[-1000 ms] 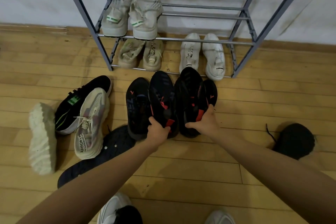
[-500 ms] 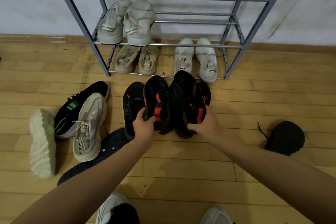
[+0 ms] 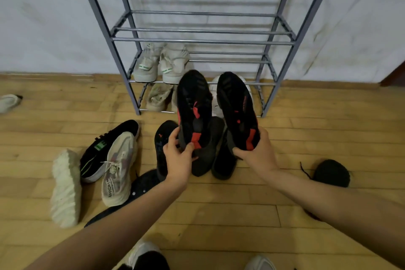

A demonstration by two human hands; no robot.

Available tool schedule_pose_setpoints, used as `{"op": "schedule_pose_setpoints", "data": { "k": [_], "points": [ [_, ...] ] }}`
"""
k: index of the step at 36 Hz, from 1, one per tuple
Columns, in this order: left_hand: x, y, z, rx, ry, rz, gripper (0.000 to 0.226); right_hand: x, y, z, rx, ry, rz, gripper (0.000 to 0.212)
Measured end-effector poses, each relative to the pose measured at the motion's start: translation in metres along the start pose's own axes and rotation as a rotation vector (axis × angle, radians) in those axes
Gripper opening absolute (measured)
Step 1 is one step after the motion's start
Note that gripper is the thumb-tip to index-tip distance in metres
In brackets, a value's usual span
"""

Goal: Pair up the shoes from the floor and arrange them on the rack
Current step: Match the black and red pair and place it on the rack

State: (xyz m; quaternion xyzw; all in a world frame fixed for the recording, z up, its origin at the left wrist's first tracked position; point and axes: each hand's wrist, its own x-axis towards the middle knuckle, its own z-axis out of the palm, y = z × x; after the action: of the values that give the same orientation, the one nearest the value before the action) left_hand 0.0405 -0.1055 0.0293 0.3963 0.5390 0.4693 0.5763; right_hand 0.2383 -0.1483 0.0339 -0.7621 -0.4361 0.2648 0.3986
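Forearms reach out over the wooden floor [image 3: 219,221]. Each hand grips one black shoe with red marks by its heel: the left hand [image 3: 178,161] has its fingers [image 3: 189,148] wrapped round the left shoe [image 3: 192,112], the right hand [image 3: 258,155] is closed on the right shoe [image 3: 237,109]. Both shoes are lifted, toes pointing at the rack [image 3: 203,39]. Under them two more dark shoes [image 3: 210,155] lie on the floor. To the left sit a cream shoe [image 3: 64,188] on its side, a pale laced shoe [image 3: 119,169] and a black shoe with green [image 3: 107,147]. Farther back, the rack's lower shelves hold pale pairs [image 3: 162,63]; its upper shelves are bare.
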Motion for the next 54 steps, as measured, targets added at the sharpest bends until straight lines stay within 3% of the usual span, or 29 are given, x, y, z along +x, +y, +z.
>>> {"op": "schedule_pose_setpoints", "data": {
  "k": [8,19,25,38,47,54],
  "points": [
    [0.042,0.047,0.038,-0.109,-0.079,-0.062,0.055,0.057,-0.043,-0.009,0.053,0.079,0.088,0.086],
    [0.127,0.092,0.104,-0.014,-0.144,-0.056,0.051,0.163,-0.06,-0.02,-0.008,0.144,0.146,0.083],
    [0.166,0.09,0.133,0.014,-0.166,-0.086,0.055,0.21,-0.054,-0.017,-0.065,0.19,0.055,0.082],
    [0.214,0.077,0.165,0.03,-0.154,-0.043,0.049,0.271,-0.041,-0.014,-0.184,0.189,0.066,0.089],
    [0.223,0.065,0.168,0.017,-0.187,-0.046,0.04,0.282,-0.033,-0.007,-0.045,0.163,0.068,0.082],
    [0.221,0.065,0.166,0.057,-0.216,-0.012,0.036,0.278,-0.032,-0.007,-0.01,0.132,0.047,0.089]
  ]
}}
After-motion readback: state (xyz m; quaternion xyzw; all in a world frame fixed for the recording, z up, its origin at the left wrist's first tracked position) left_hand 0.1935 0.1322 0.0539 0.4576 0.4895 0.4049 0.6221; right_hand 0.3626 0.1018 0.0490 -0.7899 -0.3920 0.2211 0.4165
